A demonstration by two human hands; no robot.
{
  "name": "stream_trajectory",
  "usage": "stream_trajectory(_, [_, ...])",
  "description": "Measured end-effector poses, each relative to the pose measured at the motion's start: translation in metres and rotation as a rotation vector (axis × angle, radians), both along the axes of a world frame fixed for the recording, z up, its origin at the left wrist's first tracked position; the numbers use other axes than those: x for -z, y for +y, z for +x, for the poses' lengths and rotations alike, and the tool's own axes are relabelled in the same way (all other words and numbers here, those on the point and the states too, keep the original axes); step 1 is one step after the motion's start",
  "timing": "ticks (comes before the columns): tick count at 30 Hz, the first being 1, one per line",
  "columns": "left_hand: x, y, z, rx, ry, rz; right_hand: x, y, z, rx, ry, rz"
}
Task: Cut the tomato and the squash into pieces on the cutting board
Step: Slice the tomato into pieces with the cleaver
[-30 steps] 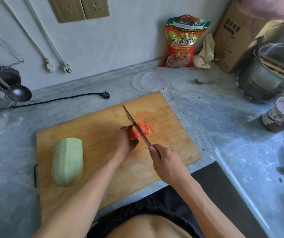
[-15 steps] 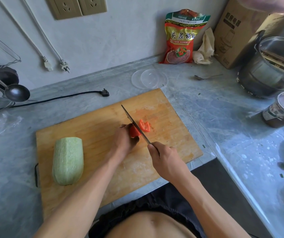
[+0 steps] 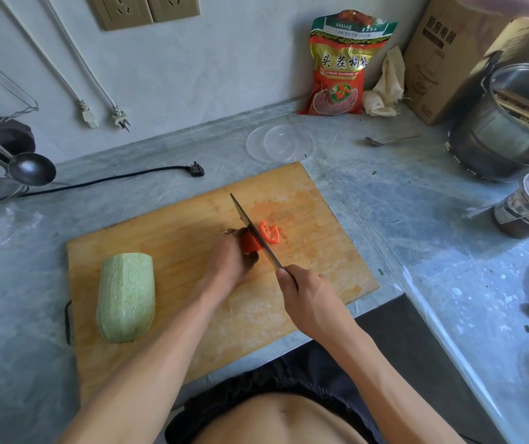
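Now left hand (image 3: 229,256) curled round tomato (image 3: 250,243), right hand (image 3: 305,293) gripping knife (image 3: 250,225), on cutting board (image 3: 173,238)

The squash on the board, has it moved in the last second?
No. The squash lies at the same spot near the cutting board's left edge.

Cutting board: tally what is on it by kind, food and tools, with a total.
Tomato pieces: 2, tomato chunk held by the left hand, cut slice
Squash: 1
Knife: 1, in the right hand
Total: 4
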State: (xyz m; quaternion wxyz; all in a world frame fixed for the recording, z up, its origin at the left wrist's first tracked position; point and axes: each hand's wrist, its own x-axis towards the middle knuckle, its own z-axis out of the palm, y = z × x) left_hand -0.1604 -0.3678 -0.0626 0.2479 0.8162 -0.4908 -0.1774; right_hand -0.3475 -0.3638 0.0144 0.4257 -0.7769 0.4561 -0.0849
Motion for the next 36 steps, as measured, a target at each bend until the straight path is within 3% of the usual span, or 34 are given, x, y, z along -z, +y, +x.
stream_trajectory(26, [0.005,-0.001,0.004,0.019,0.011,-0.046,0.007,-0.011,0.005,0.029,0.010,0.086])
stream_trajectory(36, [-0.002,0.003,0.001,0.016,0.110,-0.101,0.025,-0.012,0.028,0.027,0.046,-0.043])
